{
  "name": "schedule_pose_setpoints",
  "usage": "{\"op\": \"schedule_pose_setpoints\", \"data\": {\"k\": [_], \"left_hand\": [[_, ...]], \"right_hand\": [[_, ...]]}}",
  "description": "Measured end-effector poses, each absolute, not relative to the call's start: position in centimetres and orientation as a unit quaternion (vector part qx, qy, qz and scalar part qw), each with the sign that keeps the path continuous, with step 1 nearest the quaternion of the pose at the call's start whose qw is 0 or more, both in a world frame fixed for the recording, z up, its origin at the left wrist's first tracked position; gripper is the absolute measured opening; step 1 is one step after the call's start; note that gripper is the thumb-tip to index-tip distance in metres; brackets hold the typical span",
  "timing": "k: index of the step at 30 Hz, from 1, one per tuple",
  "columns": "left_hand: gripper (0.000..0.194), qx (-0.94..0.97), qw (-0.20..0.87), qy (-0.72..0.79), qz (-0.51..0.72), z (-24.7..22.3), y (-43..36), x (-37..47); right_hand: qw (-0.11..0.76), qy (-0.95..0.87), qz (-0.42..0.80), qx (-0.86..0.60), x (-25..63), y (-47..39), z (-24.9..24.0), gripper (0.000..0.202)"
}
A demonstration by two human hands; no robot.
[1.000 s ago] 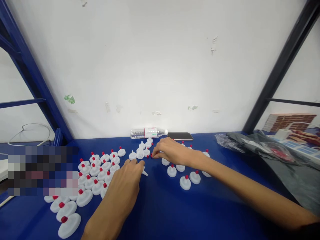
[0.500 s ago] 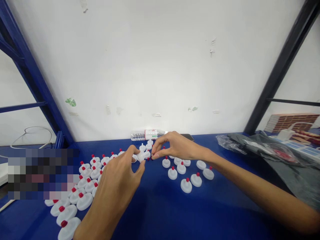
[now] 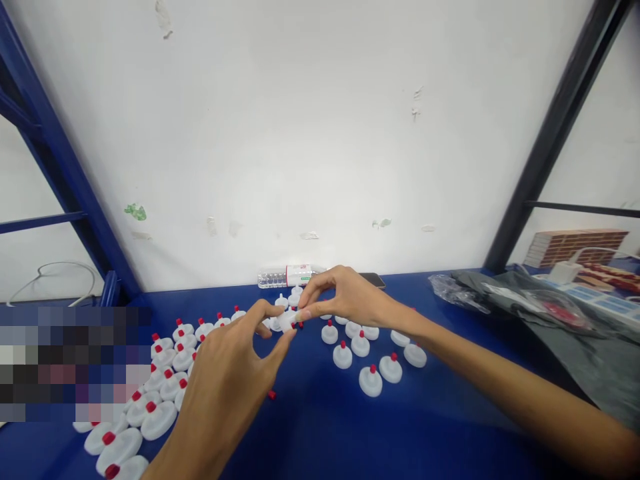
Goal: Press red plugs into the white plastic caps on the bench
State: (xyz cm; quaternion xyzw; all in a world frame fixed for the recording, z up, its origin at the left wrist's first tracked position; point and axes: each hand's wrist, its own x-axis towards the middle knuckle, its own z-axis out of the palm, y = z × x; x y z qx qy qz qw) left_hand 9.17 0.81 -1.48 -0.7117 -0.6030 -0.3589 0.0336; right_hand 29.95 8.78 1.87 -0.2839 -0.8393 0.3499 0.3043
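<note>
My left hand (image 3: 235, 360) pinches a small white plastic lid with a nozzle (image 3: 287, 321) between thumb and fingers, tilted to the right. At the nozzle's tip, the thumb and forefinger of my right hand (image 3: 345, 297) are pressed together; whatever they hold is hidden. Behind the held lid stand several white nozzle lids (image 3: 296, 295) without red caps. On the blue table by my left wrist lies a loose red cap (image 3: 271, 395). White lids with red caps (image 3: 159, 419) crowd the left side, partly behind my left forearm. More red-capped lids (image 3: 371, 381) stand under and near my right forearm.
A clear bottle (image 3: 299, 274) lies against the wall, with a dark phone (image 3: 373, 281) to its right. Grey plastic bags (image 3: 545, 307) and a white power strip (image 3: 605, 293) cover the right side. Blue posts (image 3: 75, 153) rise at the left.
My right hand's fingertips have come to the nozzle of the lid in my left hand, which has turned rightward. The loose red cap by my left wrist has come into view.
</note>
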Motion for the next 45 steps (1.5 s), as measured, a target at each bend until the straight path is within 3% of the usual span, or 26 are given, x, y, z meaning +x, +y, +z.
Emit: {"op": "schedule_pose_setpoints", "data": {"k": [9,18,21,26,31,39,45], "left_hand": [[0.022,-0.753,-0.057,-0.573,-0.317,-1.2,0.5,9.4],[0.029,-0.633,-0.283,-0.556,-0.458,0.5,-0.4,9.6],[0.03,-0.609,-0.314,-0.536,-0.493,0.9,-0.6,9.8],[0.027,-0.61,-0.324,-0.529,-0.492,0.9,-0.6,10.2],[0.021,-0.649,-0.282,-0.536,-0.461,0.5,-0.7,10.1],[0.062,-0.73,-0.08,-0.557,-0.387,-0.2,-0.5,10.2],[0.062,-0.745,-0.139,-0.532,-0.377,0.1,-0.7,10.1]], "right_hand": [[0.183,-0.869,0.379,-0.261,30.9,8.6,2.5,0.033],[0.263,-0.816,0.456,-0.24,31.0,9.0,2.8,0.023],[0.292,-0.794,0.475,-0.241,30.6,8.8,2.6,0.025],[0.335,-0.789,0.454,-0.242,30.1,8.0,2.5,0.028],[0.292,-0.816,0.441,-0.234,30.0,7.3,2.9,0.027],[0.262,-0.864,0.348,-0.251,29.7,5.9,2.7,0.014],[0.185,-0.838,0.462,-0.225,29.9,6.2,3.0,0.023]]}}
